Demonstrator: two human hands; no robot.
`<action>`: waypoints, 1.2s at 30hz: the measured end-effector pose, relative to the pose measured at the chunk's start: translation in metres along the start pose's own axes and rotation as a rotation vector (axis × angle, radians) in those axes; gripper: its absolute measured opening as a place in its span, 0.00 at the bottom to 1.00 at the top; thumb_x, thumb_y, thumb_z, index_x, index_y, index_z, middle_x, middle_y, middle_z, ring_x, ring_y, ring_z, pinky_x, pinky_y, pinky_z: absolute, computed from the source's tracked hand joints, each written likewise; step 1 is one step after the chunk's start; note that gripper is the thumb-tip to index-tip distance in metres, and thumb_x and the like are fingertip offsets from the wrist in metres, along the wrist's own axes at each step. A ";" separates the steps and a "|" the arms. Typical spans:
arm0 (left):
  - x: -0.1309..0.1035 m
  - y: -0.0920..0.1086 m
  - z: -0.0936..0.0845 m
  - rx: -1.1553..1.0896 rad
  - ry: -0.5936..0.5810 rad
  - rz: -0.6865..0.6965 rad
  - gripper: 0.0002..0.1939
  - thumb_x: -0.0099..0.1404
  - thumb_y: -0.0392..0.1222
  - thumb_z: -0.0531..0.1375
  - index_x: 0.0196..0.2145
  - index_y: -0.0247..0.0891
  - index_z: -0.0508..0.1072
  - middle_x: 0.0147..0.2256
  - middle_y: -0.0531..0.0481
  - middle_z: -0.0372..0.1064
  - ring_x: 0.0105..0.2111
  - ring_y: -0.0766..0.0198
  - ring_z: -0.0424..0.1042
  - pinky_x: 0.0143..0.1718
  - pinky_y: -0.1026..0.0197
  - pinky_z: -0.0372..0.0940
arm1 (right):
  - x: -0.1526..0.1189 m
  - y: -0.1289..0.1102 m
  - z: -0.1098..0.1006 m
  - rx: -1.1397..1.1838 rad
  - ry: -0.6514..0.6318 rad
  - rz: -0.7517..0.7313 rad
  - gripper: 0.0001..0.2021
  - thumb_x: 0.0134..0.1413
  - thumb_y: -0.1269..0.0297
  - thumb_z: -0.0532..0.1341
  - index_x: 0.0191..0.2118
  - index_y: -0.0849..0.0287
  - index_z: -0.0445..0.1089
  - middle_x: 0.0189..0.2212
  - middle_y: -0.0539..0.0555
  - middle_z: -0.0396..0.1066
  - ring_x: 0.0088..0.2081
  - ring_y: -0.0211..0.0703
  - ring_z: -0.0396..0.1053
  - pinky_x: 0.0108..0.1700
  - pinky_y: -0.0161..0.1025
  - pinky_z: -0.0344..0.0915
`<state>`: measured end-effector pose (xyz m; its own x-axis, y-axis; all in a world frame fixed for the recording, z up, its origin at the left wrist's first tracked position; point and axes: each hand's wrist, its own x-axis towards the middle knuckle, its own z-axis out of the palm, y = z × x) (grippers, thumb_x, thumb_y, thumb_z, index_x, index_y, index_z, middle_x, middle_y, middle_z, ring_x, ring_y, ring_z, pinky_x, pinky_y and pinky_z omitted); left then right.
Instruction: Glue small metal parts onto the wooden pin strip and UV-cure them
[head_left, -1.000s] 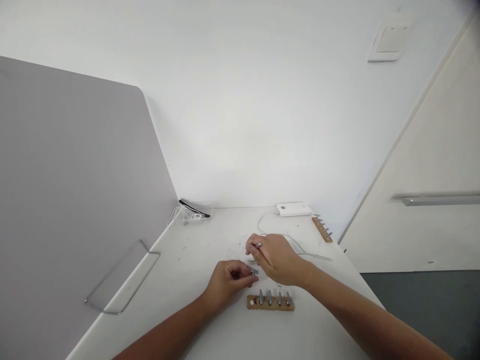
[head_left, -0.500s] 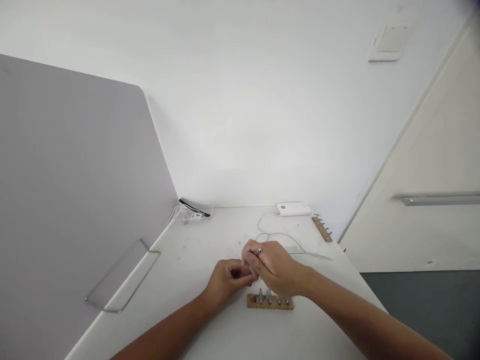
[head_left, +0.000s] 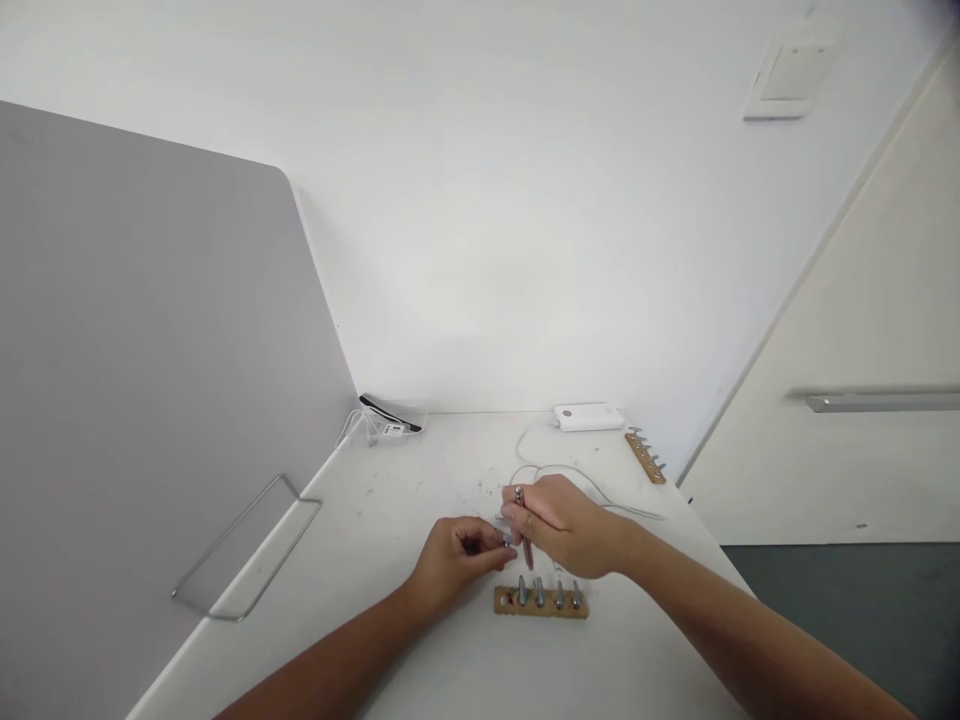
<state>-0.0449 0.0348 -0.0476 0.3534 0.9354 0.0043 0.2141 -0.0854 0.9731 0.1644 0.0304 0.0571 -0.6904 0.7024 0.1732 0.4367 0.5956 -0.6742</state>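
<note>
Screwdriver (head_left: 523,525): we see a slim tool with a metal cap at its top, standing nearly upright just behind the wooden strip (head_left: 541,602).
Right hand (head_left: 568,525): we see it closed in a fist around the screwdriver, thumb side up, directly behind the wooden strip.
Small metal piece (head_left: 508,541): we make out a tiny silvery part at the left fingertips, beside the screwdriver's lower end; what it is we cannot tell.
Left hand (head_left: 456,556): its fingers are curled in, thumb and forefinger pinched on the small metal piece, just left of and behind the wooden strip.
Wooden strip: it lies flat on the white table (head_left: 390,600), nearest to us, with four metal screws (head_left: 549,592) standing in a row and a hole at its left end.
Second strip (head_left: 645,457): a like strip with screws lies well behind the wooden strip, to the right.
White box (head_left: 589,417): it sits at the table's far edge, well behind the wooden strip, its white cable (head_left: 600,495) curving back toward the right hand.
Wire bracket (head_left: 244,545): it lies far left of the wooden strip, against the grey partition (head_left: 150,380).
</note>
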 end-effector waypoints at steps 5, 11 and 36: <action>0.000 -0.003 -0.001 0.007 -0.011 0.026 0.17 0.59 0.49 0.70 0.21 0.35 0.76 0.23 0.49 0.75 0.25 0.62 0.71 0.30 0.62 0.64 | 0.001 -0.002 0.014 0.020 0.063 0.000 0.24 0.75 0.60 0.46 0.26 0.57 0.65 0.25 0.49 0.70 0.26 0.38 0.67 0.35 0.36 0.60; -0.001 0.001 0.000 0.008 0.020 -0.044 0.13 0.56 0.47 0.72 0.24 0.35 0.78 0.24 0.49 0.76 0.25 0.63 0.70 0.30 0.63 0.62 | 0.004 0.022 0.016 -0.179 0.281 0.029 0.17 0.76 0.58 0.45 0.43 0.55 0.70 0.26 0.49 0.73 0.30 0.42 0.69 0.38 0.38 0.59; 0.000 -0.003 0.001 -0.012 0.009 -0.039 0.15 0.54 0.49 0.74 0.25 0.33 0.79 0.24 0.48 0.77 0.25 0.63 0.71 0.29 0.63 0.63 | -0.013 0.070 0.039 -0.178 0.699 -0.394 0.11 0.65 0.65 0.51 0.36 0.54 0.70 0.26 0.54 0.74 0.31 0.47 0.74 0.39 0.46 0.65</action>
<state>-0.0448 0.0352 -0.0507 0.3369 0.9410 -0.0314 0.2164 -0.0449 0.9753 0.1814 0.0476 -0.0200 -0.3191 0.4742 0.8206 0.3626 0.8610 -0.3566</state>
